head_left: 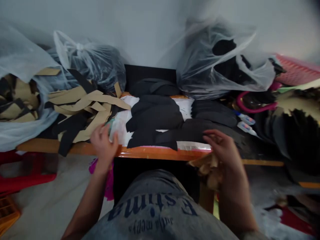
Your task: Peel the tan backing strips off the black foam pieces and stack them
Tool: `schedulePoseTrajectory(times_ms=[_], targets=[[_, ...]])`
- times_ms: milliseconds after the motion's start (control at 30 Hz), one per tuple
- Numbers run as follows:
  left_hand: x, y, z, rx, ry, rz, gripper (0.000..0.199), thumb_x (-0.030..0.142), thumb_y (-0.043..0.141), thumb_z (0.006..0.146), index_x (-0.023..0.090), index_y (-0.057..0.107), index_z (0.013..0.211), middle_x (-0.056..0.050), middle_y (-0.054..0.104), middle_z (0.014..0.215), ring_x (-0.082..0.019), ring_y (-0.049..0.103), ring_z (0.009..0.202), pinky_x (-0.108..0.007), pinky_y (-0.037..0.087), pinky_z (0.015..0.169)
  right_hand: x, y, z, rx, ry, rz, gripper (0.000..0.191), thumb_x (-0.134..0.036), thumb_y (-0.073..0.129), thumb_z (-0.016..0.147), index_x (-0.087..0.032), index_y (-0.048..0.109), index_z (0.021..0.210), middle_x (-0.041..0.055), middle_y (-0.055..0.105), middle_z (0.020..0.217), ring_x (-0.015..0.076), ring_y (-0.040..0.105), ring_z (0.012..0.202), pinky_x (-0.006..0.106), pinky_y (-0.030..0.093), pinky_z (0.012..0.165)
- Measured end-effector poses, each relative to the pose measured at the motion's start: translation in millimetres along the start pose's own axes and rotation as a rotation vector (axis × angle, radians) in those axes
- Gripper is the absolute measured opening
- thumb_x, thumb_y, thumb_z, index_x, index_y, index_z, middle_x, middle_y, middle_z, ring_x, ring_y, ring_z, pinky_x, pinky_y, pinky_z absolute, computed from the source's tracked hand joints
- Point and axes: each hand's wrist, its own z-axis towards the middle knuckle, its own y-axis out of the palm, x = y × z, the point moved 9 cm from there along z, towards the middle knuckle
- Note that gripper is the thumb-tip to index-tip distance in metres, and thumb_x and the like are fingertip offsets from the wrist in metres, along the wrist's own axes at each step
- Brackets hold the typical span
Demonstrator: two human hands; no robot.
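My left hand (103, 143) is over the table's front edge with its fingers apart and nothing in them. It is nearest to a loose heap of tan and black strips (92, 101). My right hand (226, 153) is at the right end of a flat black cut piece (186, 130), thumb and fingertips drawn together there. Blur hides whether they grip the piece. More black cut pieces (156, 111) lie overlapping on white sheets (121, 120) in the middle. Crumpled brown scraps (212, 171) show just below my right hand.
Clear plastic bags (87, 60) of dark material stand along the wall. An open bag (23, 100) of scraps is far left. Small white bottles (246, 122) and a pink-handled item (257, 106) are at the right, beside stacked black pieces (297, 136). A red stool (27, 175) stands below left.
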Motion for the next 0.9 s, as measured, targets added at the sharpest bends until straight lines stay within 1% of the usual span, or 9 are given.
schedulePoseTrajectory(times_ms=[133, 200, 267, 333, 467, 533, 700, 800, 900], targets=[[-133.3, -34.9, 2.0, -0.011, -0.397, 0.189, 0.070, 0.042, 0.072, 0.079, 0.007, 0.053, 0.136, -0.025, 0.051, 0.137, -0.046, 0.046, 0.131, -0.065, 0.039, 0.106, 41.6, -91.1, -3.7, 0.391, 0.165, -0.429, 0.054, -0.052, 0.068, 0.079, -0.021, 0.071, 0.122, 0.0128, 0.075, 0.095, 0.0325, 0.069, 0.087, 0.043, 0.049, 0.075], [-165.8, -38.5, -3.5, -0.135, -0.471, 0.162, 0.067, 0.041, 0.071, 0.079, 0.010, 0.055, 0.135, -0.020, 0.060, 0.124, -0.043, 0.055, 0.121, -0.063, 0.045, 0.101, 30.7, -100.8, -13.0, 0.532, 0.146, -0.605, 0.060, -0.052, 0.063, 0.081, -0.017, 0.069, 0.130, 0.0182, 0.075, 0.102, 0.0364, 0.069, 0.095, 0.047, 0.049, 0.080], [-168.5, -46.7, -6.9, -0.169, -0.447, 0.148, 0.058, 0.041, 0.068, 0.081, 0.014, 0.060, 0.132, -0.014, 0.064, 0.116, -0.039, 0.060, 0.115, -0.060, 0.049, 0.099, 11.7, -81.4, -17.0, 0.522, 0.084, -0.585, 0.058, -0.054, 0.058, 0.085, -0.014, 0.071, 0.126, 0.0184, 0.076, 0.100, 0.0346, 0.070, 0.092, 0.045, 0.050, 0.079], [-148.2, -66.1, -8.4, -0.052, -0.382, 0.168, 0.053, 0.040, 0.067, 0.082, 0.018, 0.063, 0.131, -0.012, 0.066, 0.117, -0.035, 0.062, 0.115, -0.055, 0.051, 0.101, -10.4, -43.7, -16.5, 0.392, 0.036, -0.447, 0.054, -0.056, 0.058, 0.087, -0.015, 0.074, 0.117, 0.0141, 0.076, 0.091, 0.0290, 0.070, 0.079, 0.039, 0.051, 0.073], [-71.7, -116.0, -23.9, 0.401, -0.254, 0.138, 0.062, 0.035, 0.075, 0.078, 0.018, 0.061, 0.136, -0.014, 0.066, 0.128, -0.034, 0.060, 0.121, -0.053, 0.052, 0.102, -74.8, 51.0, -19.6, -0.013, -0.115, -0.182, 0.035, -0.046, 0.062, 0.091, -0.020, 0.077, 0.108, 0.0098, 0.077, 0.092, 0.0225, 0.070, 0.075, 0.032, 0.051, 0.070], [-30.6, -120.8, -30.4, 0.467, -0.153, -0.009, 0.065, 0.031, 0.080, 0.074, 0.018, 0.063, 0.135, -0.014, 0.068, 0.125, -0.033, 0.062, 0.117, -0.053, 0.053, 0.100, -105.4, 90.0, -25.8, -0.193, -0.163, -0.061, 0.032, -0.043, 0.063, 0.093, -0.020, 0.077, 0.109, 0.0085, 0.077, 0.090, 0.0207, 0.068, 0.072, 0.031, 0.049, 0.068], [43.3, -86.6, -31.5, 0.146, 0.014, -0.473, 0.049, 0.026, 0.077, 0.078, 0.021, 0.068, 0.125, -0.010, 0.069, 0.117, -0.025, 0.068, 0.104, -0.042, 0.057, 0.093, -141.8, 154.5, -37.1, -0.591, -0.047, 0.590, 0.048, -0.052, 0.070, 0.087, -0.018, 0.074, 0.120, 0.0043, 0.075, 0.086, 0.0146, 0.060, 0.067, 0.026, 0.046, 0.061], [70.0, -66.0, -37.2, -0.088, 0.137, -0.545, 0.045, 0.023, 0.075, 0.081, 0.023, 0.067, 0.125, -0.008, 0.069, 0.118, -0.022, 0.069, 0.103, -0.037, 0.057, 0.092, -128.5, 164.1, -32.5, -0.587, 0.138, 0.878, 0.045, -0.052, 0.081, 0.076, -0.017, 0.075, 0.103, -0.0004, 0.069, 0.072, 0.0076, 0.045, 0.049, 0.021, 0.034, 0.046], [74.8, -53.9, -41.5, -0.191, 0.191, -0.575, 0.044, 0.022, 0.072, 0.083, 0.023, 0.066, 0.127, -0.009, 0.068, 0.120, -0.023, 0.069, 0.105, -0.036, 0.057, 0.094, -112.9, 161.6, -30.6, -0.553, 0.213, 0.938, 0.035, -0.045, 0.087, 0.069, -0.018, 0.073, 0.085, -0.0028, 0.067, 0.065, 0.0060, 0.042, 0.046, 0.020, 0.029, 0.043]])
